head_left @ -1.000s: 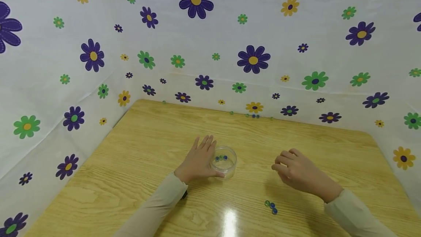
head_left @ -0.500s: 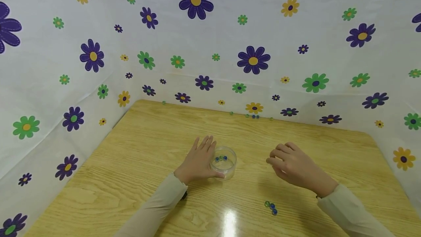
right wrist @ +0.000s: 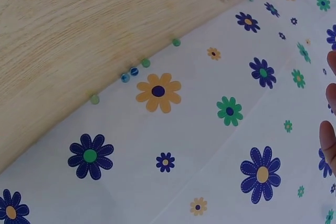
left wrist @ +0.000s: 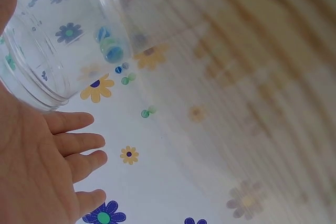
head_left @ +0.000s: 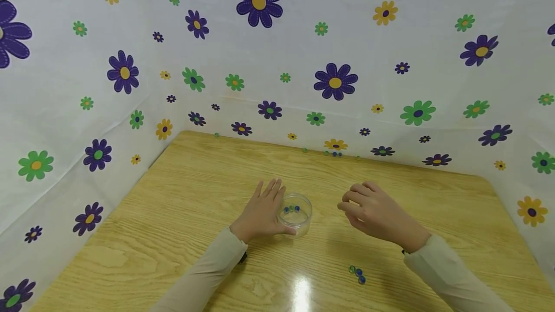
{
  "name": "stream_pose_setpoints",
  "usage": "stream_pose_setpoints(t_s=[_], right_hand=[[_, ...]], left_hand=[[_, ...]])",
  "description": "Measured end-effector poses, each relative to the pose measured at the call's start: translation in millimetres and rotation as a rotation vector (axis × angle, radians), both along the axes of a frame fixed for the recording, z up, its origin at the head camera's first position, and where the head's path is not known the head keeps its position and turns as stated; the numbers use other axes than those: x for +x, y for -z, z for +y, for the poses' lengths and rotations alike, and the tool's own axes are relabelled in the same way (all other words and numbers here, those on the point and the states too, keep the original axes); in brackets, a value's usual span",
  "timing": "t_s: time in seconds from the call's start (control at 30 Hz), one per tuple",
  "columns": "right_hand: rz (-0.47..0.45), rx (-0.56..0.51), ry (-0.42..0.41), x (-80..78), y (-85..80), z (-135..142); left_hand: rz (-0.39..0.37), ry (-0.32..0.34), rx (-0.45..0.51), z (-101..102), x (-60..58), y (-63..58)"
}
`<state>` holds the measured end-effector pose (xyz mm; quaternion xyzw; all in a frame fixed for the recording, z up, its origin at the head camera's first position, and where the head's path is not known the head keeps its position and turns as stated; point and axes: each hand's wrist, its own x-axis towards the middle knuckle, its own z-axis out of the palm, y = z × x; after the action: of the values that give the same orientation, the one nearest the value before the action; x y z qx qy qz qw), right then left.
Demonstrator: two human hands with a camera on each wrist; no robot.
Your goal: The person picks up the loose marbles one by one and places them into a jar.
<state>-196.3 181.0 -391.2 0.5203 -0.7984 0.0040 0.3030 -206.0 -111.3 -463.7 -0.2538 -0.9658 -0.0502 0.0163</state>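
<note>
My left hand (head_left: 259, 213) rests against the side of a clear round plastic jar (head_left: 303, 227), fingers straight and thumb at its near side. In the jar lie a green marble (head_left: 292, 209) and two blue ones; the left wrist view also shows the jar wall (left wrist: 79, 56) beside the straight fingers (left wrist: 79, 142). To the right of the jar my right hand (head_left: 373, 213) hovers above the table, fingers bent. Whether anything sits between its fingertips is hidden; only some fingertips (right wrist: 328, 136) show at the right wrist view's edge. Below it lie one green marble (head_left: 352, 269) and two blue marbles (head_left: 360, 276).
The wooden table (head_left: 182, 177) meets a white flowered cloth (head_left: 277, 52) at the back and sides. Several marbles lie along the far edge, among them a green marble (head_left: 217, 135) near the left corner and blue marbles (head_left: 337, 154) further right.
My right hand has moved left and slightly away from me, closer to the jar. My left hand, the jar and the loose marbles have stayed in place.
</note>
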Motion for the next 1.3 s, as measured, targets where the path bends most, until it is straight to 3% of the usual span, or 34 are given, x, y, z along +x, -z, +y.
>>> stream_pose_setpoints(t_s=[0.8, 1.3], right_hand=[[0.025, 0.034, -0.068, -13.9, -1.6, -44], [0.012, 0.049, -0.087, -20.2, 9.0, -59]], left_hand=[[0.001, -0.004, -0.010, -2, 1.9, -0.8], [0.017, 0.005, -0.013, -1, 1.8, -1.0]])
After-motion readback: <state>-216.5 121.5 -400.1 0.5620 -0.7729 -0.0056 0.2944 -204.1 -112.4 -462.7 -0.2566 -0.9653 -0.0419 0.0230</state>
